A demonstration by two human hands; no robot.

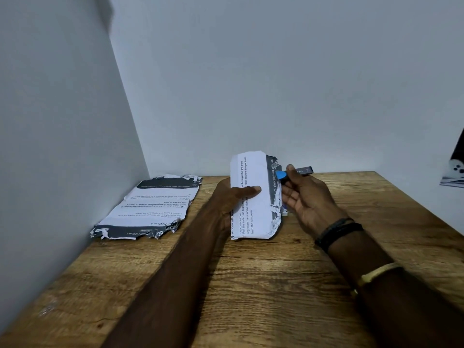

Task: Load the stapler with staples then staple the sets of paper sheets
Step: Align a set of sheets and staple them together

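The person's left hand (pixel 232 199) holds a set of torn printed sheets (pixel 253 172) upright above the wooden table (pixel 251 272). Its thumb lies across the front of the top page and its fingers are hidden behind the set, so the hand is clamped on the paper. The lower edge of the set is close to the tabletop, though whether it touches cannot be told. At the right edge of the set, near its upper corner, the right hand (pixel 306 197) grips a small stapler (pixel 302 170). The thumb lies on top and the fingers curl beneath. The stapler's blue end meets the ragged dark margin of the pages, and its dark body points away from the set to the right. Whether the paper sits inside the stapler's mouth cannot be made out. Well to the left of the held set, a second stack of crumpled printed sheets (pixel 150 207) lies flat on the table against the wall. Below and to the right of the held set, the right wrist wears dark bracelets (pixel 336 231), with a pale band (pixel 376 272) further up the forearm.
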